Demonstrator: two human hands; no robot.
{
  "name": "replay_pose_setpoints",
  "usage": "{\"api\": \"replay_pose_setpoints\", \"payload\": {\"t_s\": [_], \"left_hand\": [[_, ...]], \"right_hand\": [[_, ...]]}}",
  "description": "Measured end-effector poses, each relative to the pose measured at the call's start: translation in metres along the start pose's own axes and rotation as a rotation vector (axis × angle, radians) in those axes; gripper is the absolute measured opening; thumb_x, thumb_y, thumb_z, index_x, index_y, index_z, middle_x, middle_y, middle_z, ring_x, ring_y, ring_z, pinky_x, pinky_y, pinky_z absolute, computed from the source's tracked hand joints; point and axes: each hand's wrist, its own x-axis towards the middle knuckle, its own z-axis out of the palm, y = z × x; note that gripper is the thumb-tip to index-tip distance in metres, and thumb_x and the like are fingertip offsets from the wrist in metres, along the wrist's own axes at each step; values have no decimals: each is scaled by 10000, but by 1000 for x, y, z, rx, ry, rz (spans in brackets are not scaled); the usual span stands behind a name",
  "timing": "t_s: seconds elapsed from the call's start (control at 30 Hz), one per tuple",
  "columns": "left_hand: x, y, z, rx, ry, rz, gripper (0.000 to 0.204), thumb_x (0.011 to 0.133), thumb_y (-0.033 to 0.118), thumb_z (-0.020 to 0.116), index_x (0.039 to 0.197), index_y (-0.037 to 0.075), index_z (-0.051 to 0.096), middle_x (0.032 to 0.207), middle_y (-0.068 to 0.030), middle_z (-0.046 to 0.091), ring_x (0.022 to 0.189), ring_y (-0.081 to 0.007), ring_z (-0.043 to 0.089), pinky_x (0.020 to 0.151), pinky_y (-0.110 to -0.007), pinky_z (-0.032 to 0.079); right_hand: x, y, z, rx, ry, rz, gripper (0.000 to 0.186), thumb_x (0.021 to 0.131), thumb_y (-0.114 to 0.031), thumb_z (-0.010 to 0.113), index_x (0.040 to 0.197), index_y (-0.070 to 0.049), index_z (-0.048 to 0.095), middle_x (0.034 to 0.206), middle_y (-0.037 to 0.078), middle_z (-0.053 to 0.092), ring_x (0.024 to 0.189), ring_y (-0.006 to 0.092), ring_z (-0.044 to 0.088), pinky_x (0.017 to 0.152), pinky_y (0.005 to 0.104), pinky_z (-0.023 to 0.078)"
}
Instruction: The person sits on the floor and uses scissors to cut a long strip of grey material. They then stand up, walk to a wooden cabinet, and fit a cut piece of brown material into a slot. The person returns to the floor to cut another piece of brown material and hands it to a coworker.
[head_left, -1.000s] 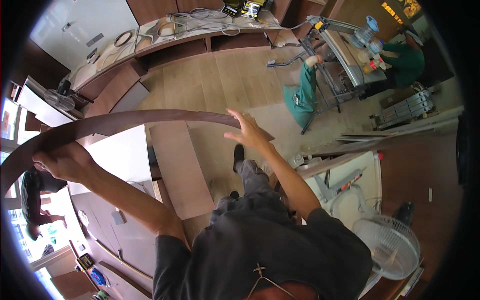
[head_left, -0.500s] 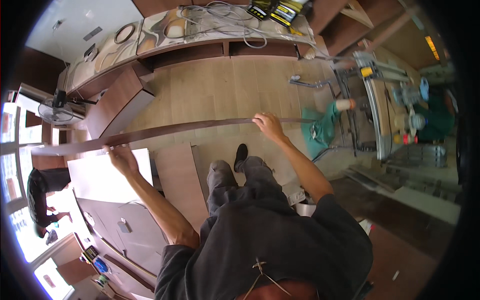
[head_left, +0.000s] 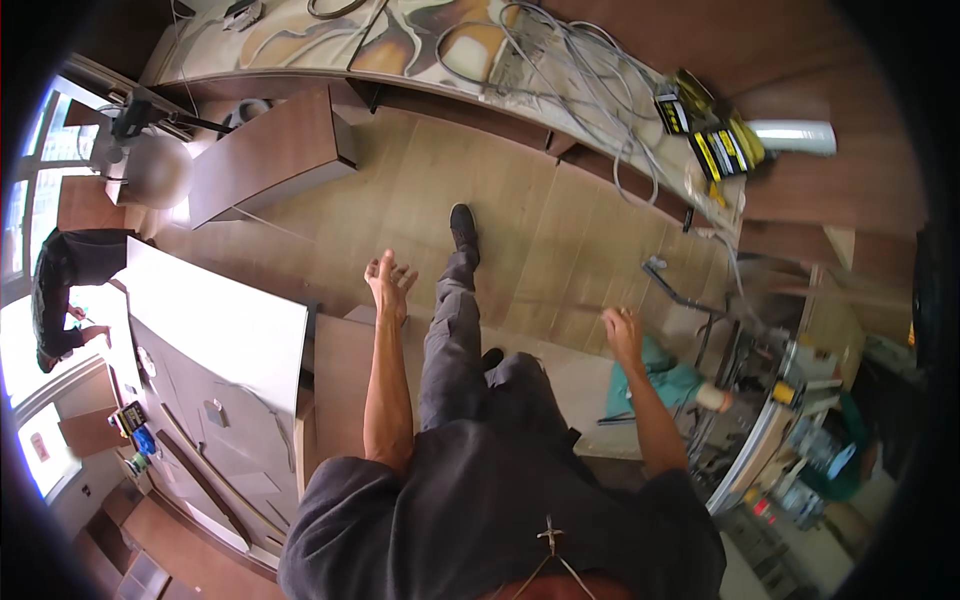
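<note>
My left hand [head_left: 388, 285] is raised over the floor by my left leg, fingers apart, with nothing in it. Farther right, my right hand [head_left: 622, 333] has its fingers closed on a long thin brown strip [head_left: 565, 303]. Motion smears the strip, which shows only as a faint edge-on streak left of my fingers, so its ends are hard to make out. Below and beyond the right hand lies a green cloth or bag [head_left: 665, 385] beside a metal-framed workbench [head_left: 755, 450].
A brown cabinet box [head_left: 265, 165] stands at the far left, near a blurred fan [head_left: 155, 170]. White and grey panels [head_left: 215, 320] lie at left, where another person [head_left: 75, 285] bends over. A long low cabinet [head_left: 430, 75] with coiled cable [head_left: 570, 70] runs along the back.
My left hand has let go of the strip and opened. The right hand has moved right and nearer to me, keeping hold of it. My view has turned, and one leg has stepped forward.
</note>
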Motion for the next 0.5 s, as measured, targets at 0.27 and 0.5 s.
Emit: {"api": "replay_pose_setpoints", "payload": {"t_s": [0.27,0.5], "left_hand": [[136,-96,55,85,70,-387,928,755,331,798,1414,125,177,1132,-135,513,976,-276,598,816,-513,511],[270,-187,136,127,50,-483,1010,759,361,809,1444,69,126,1190,-178,512,1012,-278,602,882,-508,502]], "right_hand": [[107,78,52,-24,-250,202,75,855,-109,625,915,-74,653,902,135,641,883,368,592,775,466,467],[175,160,138,-74,-428,303,72,910,-135,576,926,-79,619,894,152,619,890,368,581,763,461,462]]}}
